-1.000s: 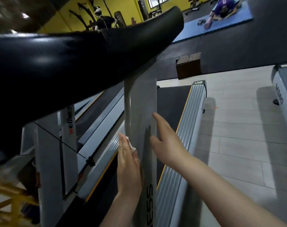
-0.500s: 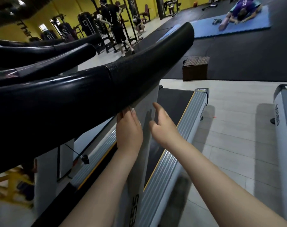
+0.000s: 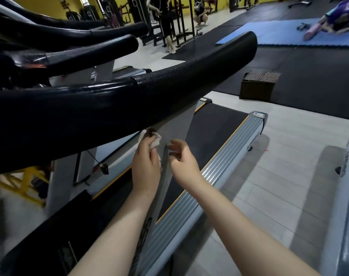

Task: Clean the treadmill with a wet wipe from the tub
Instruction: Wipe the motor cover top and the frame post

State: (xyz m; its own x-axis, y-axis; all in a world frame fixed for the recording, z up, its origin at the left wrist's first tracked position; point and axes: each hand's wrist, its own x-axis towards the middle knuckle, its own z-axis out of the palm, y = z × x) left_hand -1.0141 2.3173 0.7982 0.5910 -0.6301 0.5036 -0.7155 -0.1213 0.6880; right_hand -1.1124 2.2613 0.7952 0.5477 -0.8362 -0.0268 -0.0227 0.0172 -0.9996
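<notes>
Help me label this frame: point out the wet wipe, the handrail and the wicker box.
wet wipe (image 3: pixel 156 142), head view, crumpled part above the fingers.
handrail (image 3: pixel 189 82), head view, textured grip.
wicker box (image 3: pixel 258 87), head view, front face.

Dim indoor light; ceiling glare streaks the black handrail (image 3: pixel 113 100) at left. Soft shadows fall across the pale floor (image 3: pixel 285 176) lower right. Edges bend, and the lower left blurs.

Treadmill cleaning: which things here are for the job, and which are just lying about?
For the job:
wet wipe, held in the left hand
grey upright post
black handrail
right hand, holding nothing

Just lying about:
wicker box
blue mat
neighbouring treadmills
</notes>
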